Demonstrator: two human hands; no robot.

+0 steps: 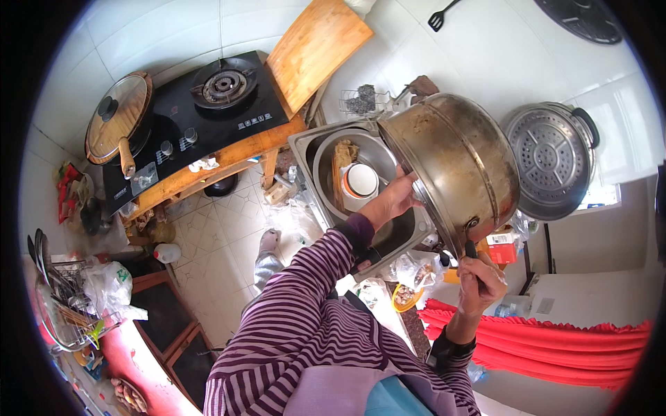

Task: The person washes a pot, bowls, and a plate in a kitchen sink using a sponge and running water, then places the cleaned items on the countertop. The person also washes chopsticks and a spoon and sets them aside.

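Observation:
A large stained steel pot is tilted on its side above the right part of the steel sink. My left hand grips the pot's rim on the left. My right hand is closed round the pot's black handle, below it. Inside the sink a steel basin holds a white cup with an orange band and some wooden utensils. Behind the pot, a perforated steamer tray with black handles stands against the wall at the right.
A black gas hob with a lidded pan is at upper left. A cutting board leans beside it. A wire rack with a scourer sits behind the sink. A red curtain hangs at lower right, a dish rack at left.

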